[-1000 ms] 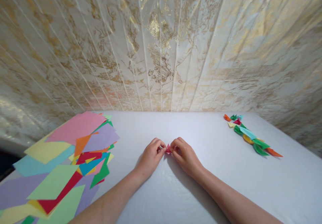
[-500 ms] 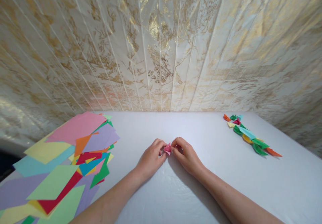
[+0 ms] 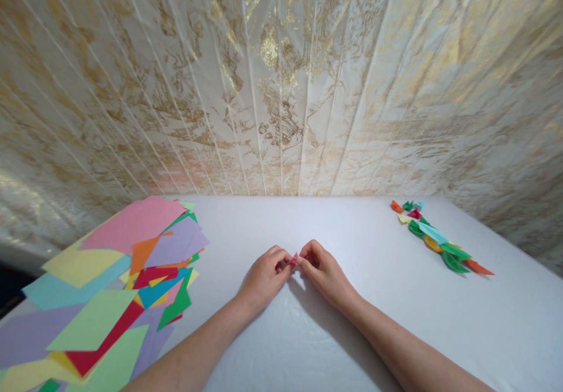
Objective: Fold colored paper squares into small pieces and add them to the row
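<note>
A small folded pink paper piece [image 3: 293, 259] is held between my two hands, just above the white table [image 3: 264, 345]. My left hand [image 3: 269, 271] pinches its left side between thumb and fingers. On the other side, the thumb and index finger of my right hand [image 3: 322, 269] are closed on its right edge. The fingertips cover much of the paper, so its full shape is hidden.
Loose coloured paper sheets, among them a large pink sheet [image 3: 141, 222] and a light green sheet [image 3: 94, 320], overlap at the left. Several folded paper pieces [image 3: 433, 232] lie in a slanting row at the right. A patterned curtain [image 3: 281, 87] hangs behind.
The fingers of both hands have closed in around the pink paper, and less of it shows. My right fingertips have shifted slightly left onto its edge.
</note>
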